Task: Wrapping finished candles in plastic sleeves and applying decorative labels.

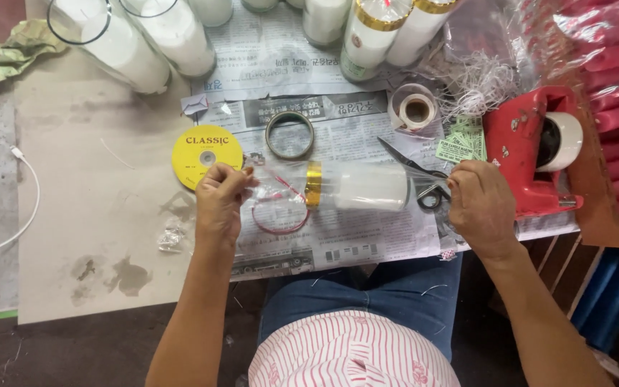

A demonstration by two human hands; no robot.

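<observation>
A white candle with a gold band (356, 185) lies on its side on newspaper (338, 244), inside clear plastic wrap. My left hand (220, 201) pinches the gathered wrap at the gold-band end, where a thin red ribbon (281, 222) loops beneath. My right hand (480, 204) grips the wrap at the candle's other end. Black scissors (417, 175) lie just behind the candle, next to my right hand.
A yellow disc (205, 154), a ring (289, 135) and a small tape roll (415, 110) lie behind the candle. A red tape dispenser (528, 150) stands at right. Glass jar candles (130, 46) line the back. A white cable (26, 208) runs at left.
</observation>
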